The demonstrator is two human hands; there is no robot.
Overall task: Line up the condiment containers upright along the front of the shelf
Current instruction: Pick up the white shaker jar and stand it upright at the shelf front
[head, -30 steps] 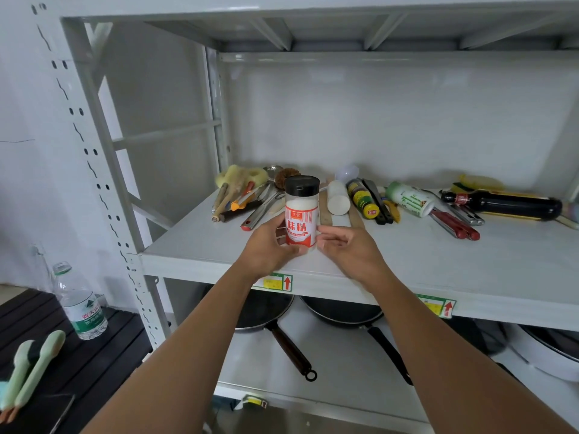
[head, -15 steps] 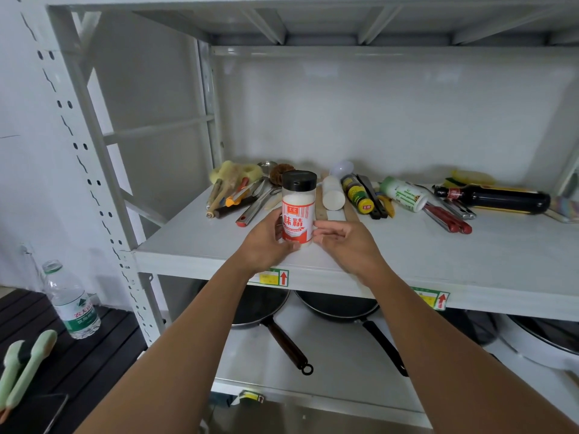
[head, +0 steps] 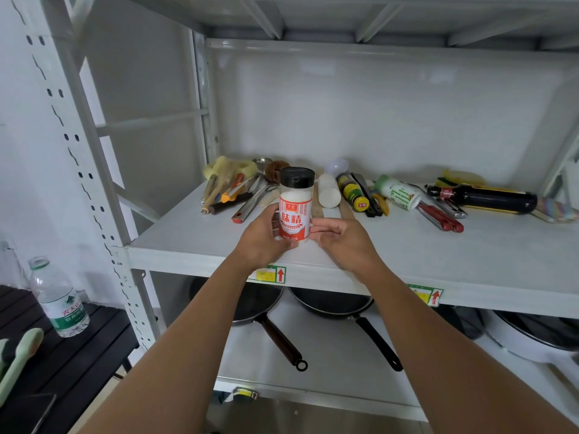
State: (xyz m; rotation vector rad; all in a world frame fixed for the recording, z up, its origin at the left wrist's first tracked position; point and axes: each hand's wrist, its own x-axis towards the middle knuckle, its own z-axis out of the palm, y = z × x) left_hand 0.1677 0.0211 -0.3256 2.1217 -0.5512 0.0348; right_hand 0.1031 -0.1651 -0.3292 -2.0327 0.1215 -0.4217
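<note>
- The step in hand is judged to be the setting of the first container at the front of the shelf [head: 470,261]: a seasoning jar [head: 295,208] with a black cap and a red-and-white label is held upright near the front edge, a little left of the shelf's middle.
- The jar is grasped around its lower part by the left hand [head: 261,242]; whether its base already rests on the shelf cannot be told, since the fingers hide it.
- The right hand [head: 340,242] is loosely curled just beside the jar on the right, its fingertips at or very near the label; a firm grip is not shown.
- Four more containers are seen lying on their sides toward the far part of the shelf: a white bottle [head: 328,194], a yellow-labelled bottle [head: 353,192], a green-and-white bottle [head: 398,192] and a dark sauce bottle [head: 484,198], mixed among utensils [head: 238,195].
- The next move is judged to call for the jar to be let go once it stands steady, then for a lying bottle, likely the nearby white one, to be reached for, stood up and set just beside the jar along the near edge.
- Care would be needed with the tall dark bottle, which is likely to tip more easily.
</note>
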